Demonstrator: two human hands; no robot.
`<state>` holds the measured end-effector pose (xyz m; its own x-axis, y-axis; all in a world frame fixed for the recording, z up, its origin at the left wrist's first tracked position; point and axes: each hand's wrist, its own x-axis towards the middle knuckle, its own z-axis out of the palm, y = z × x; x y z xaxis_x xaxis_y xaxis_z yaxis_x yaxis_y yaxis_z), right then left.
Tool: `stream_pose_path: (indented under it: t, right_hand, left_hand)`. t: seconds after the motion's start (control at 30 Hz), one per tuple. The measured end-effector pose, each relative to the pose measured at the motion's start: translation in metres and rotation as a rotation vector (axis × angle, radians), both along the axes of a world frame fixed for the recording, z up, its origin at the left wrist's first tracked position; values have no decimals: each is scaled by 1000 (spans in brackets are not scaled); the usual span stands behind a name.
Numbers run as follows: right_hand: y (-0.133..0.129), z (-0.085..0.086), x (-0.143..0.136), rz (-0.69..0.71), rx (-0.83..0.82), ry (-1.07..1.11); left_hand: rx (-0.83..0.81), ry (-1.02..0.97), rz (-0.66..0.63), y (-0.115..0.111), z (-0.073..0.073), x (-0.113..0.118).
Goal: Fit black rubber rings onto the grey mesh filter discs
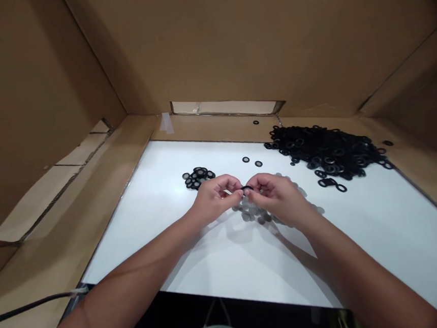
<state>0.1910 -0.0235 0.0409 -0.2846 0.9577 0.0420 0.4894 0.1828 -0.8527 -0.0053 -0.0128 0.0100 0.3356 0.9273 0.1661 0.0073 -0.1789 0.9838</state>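
Between the fingertips of both hands is a small black ring (247, 187), held just above the white board (195, 247). My left hand (220, 197) pinches its left edge, and my right hand (277, 194) pinches its right edge. Whether a disc sits inside the ring I cannot make out. Several small grey discs (259, 214) lie scattered beneath and behind my right hand, partly hidden by it. To the left of my left hand rests a small cluster of black rings with grey centres (197, 177).
A large heap of black rings (328, 149) lies at the back right. Two rings with grey centres (259, 164) lie beyond my hands. Cardboard walls (211, 42) with slots enclose the board. A black cable (32, 304) runs in at the lower left.
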Motion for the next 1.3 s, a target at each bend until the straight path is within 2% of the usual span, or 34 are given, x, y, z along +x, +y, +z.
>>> stream_pose_path:
  t: [0.1, 0.3, 0.57, 0.77, 0.93, 1.0, 1.2, 1.3]
  right_hand:
    - [-1, 3, 1, 22, 8, -23]
    - [2, 0, 6, 85, -28, -17]
    - [2, -14, -15, -129, -16, 344]
    - [2, -11, -10, -86, -14, 174]
    - [0, -1, -3, -24, 112, -32]
    - [-2, 3, -3, -18, 179, -101]
    - [-4, 9, 0, 15, 282, -217]
    - [-4, 8, 1, 18, 303, -221]
  left_hand:
    - [30, 10, -33, 0, 0, -1]
    - [-88, -12, -185, 6, -2, -6]
    - [-226, -219, -23, 5, 4, -1]
    - [-46, -33, -12, 3, 5, -2]
    - [290, 189, 59, 2, 3, -5]
    - [368, 241, 86, 0, 3, -6]
    - [453, 283, 116, -2, 3, -6]
    - [415, 272, 81, -1, 2, -6]
